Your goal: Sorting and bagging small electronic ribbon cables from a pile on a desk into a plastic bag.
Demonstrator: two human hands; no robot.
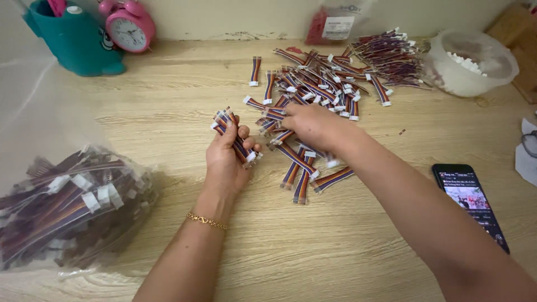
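left hand (226, 159) clamped around a bundle of ribbon cables (234, 137), just left of the cable pile (324, 84). right hand (313, 126) rests palm-down on the pile's near edge, fingers curled on loose cables; exact grip cannot be told.

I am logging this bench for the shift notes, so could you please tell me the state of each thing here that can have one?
Left hand: closed around a bundle of ribbon cables.
Right hand: palm down on the loose cable pile.
Clear plastic bag: filled with cables, lying on its side.
Phone: screen lit, flat on the table.
White bowl: open, holding small white pieces.
Pink alarm clock: upright.
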